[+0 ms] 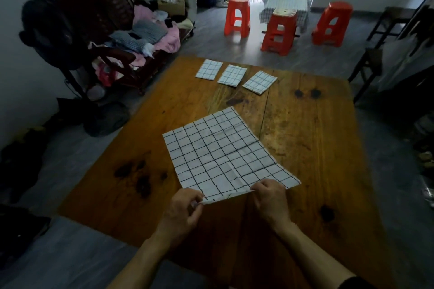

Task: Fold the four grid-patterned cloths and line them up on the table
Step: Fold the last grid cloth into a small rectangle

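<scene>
a person's two bare hands work at the near edge of an unfolded white cloth with a dark grid (225, 154), spread flat and slightly askew on a worn wooden table (312, 147). the left hand (183, 211) pinches the cloth's near left corner between thumb and curled fingers, lifting that edge a little off the wood; the right hand (270, 197), fingers curled under, grips the same near edge further along, short of the near right corner, which lies flat beyond it. at the far side of the table three folded grid cloths lie in a row, near each other but not touching: the left folded cloth (208, 69), the middle folded cloth (232, 75) and the right folded cloth (259, 82), the last turned at a slight angle to the others. dark stains mark the tabletop beside the open cloth. beyond the table stand red plastic stools (279, 30) around a small table draped in checked fabric (285, 5), and a dark wooden bench (110, 4) on the left is heaped with clothes.
</scene>
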